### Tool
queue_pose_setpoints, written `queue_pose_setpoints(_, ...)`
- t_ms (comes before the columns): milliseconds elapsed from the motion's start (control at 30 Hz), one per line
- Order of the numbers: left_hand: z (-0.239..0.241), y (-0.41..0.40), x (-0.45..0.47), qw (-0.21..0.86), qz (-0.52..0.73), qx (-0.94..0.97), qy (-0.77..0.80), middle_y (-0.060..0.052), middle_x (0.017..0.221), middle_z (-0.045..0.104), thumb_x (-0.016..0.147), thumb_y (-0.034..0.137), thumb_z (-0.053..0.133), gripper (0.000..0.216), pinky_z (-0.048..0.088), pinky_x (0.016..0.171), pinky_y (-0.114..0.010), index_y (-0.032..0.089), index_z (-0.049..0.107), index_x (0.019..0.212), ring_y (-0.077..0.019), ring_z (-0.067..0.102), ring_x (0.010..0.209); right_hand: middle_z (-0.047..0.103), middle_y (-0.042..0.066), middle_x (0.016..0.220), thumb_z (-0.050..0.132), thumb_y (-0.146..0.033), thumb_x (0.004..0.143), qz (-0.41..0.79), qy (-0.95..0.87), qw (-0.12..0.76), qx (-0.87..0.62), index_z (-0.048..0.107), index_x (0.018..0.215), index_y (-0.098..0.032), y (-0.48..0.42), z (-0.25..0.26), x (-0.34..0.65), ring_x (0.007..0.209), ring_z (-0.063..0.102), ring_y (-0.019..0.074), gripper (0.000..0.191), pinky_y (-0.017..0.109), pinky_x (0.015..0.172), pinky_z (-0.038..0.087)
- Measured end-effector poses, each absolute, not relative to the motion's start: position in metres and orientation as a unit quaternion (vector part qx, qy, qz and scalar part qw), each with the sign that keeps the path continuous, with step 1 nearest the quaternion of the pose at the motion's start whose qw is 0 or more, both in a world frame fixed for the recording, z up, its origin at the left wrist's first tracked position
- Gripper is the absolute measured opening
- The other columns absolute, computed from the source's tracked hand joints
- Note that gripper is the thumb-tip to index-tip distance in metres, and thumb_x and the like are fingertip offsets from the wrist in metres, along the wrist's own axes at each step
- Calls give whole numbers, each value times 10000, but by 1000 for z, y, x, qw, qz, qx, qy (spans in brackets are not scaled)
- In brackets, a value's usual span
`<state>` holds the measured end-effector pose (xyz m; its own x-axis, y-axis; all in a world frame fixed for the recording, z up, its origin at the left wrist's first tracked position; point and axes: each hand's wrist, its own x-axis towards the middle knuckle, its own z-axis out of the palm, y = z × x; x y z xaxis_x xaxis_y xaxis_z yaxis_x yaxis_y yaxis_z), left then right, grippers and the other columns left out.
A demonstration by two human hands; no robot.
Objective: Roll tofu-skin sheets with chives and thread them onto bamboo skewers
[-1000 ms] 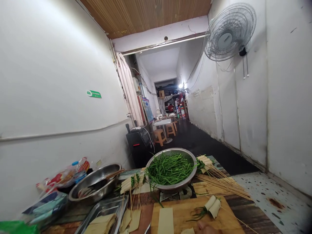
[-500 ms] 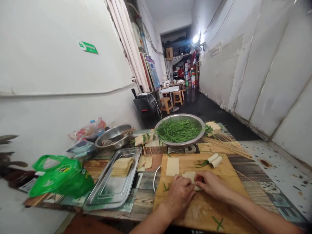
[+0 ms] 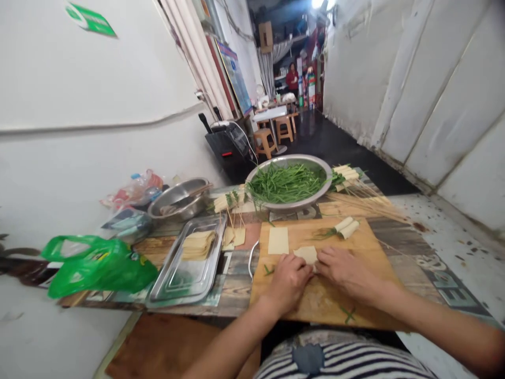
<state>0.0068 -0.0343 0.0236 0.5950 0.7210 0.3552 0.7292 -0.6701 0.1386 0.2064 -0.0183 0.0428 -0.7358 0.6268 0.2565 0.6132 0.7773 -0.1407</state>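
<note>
On the wooden cutting board point(image 3: 335, 305), my left hand point(image 3: 290, 281) and my right hand point(image 3: 349, 271) are side by side over a pale tofu sheet point(image 3: 305, 254). Curled fingers of both hands press on the sheet's near edge, which they partly hide. Whether anything lies inside the fold cannot be seen. Another tofu sheet point(image 3: 278, 241) lies flat to the left. Two rolled tofu sheets point(image 3: 347, 228) with green stalks sticking out rest behind my right hand. Small green scraps point(image 3: 349, 315) lie on the board.
A steel bowl of green chives point(image 3: 290, 183) stands behind the board. Left are a metal tray point(image 3: 185, 287) with stacked tofu sheets point(image 3: 198, 245), another steel bowl point(image 3: 181, 210) and a green plastic bag point(image 3: 100, 266). Bamboo skewers point(image 3: 371, 204) lie back right. A person point(image 3: 292, 77) stands far off.
The camera view has tipped downward, bringing a striped garment into sight. My right hand has flattened more over the near edge of the tofu sheet; my left hand stays on it.
</note>
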Motion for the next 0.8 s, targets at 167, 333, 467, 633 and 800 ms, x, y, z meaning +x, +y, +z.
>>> queue_pose_setpoints(167, 30, -35, 3, 0, -144, -908, -394, -49, 872, 598, 1002, 274, 420, 240, 369, 734, -315, 166, 633, 981, -174, 499, 836, 559, 75, 900, 341, -245, 1012, 72, -936, 144, -314, 635, 924, -159, -17, 36, 211, 831, 466, 188, 319, 323, 746, 376)
queue_pose_setpoints(333, 33, -38, 3, 6, -128, -909, -395, -31, 811, 603, 994, 278, 445, 235, 363, 726, -316, 163, 635, 920, -174, 501, 808, 584, 101, 847, 249, -199, 1017, 2, -955, 132, -265, 642, 1030, -112, -19, 23, 210, 814, 445, 213, 403, 349, 720, 358)
queue_pose_setpoints(467, 27, -44, 2, 41, -167, -905, -389, -40, 879, 631, 995, 232, 436, 201, 369, 751, -327, 147, 614, 1033, -173, 518, 826, 555, 78, 772, 313, -153, 993, -9, -954, 133, -268, 637, 839, -123, -18, 26, 204, 767, 419, 196, 361, 338, 693, 327)
queue_pose_setpoints(633, 25, -49, 3, 57, -184, -898, -396, -22, 863, 639, 981, 239, 473, 148, 352, 792, -352, 165, 601, 971, -167, 537, 817, 555, 60, 820, 456, -187, 963, 65, -960, 97, -256, 615, 805, -139, -6, 42, 204, 788, 410, 178, 230, 336, 684, 300)
queue_pose_setpoints(800, 34, -46, 9, 48, -172, -888, -424, -15, 798, 627, 969, 272, 507, 179, 311, 798, -373, 174, 589, 845, -178, 543, 810, 533, 50, 813, 427, -221, 977, 86, -947, 92, -295, 592, 717, -153, -2, 44, 203, 759, 414, 172, 315, 333, 651, 274)
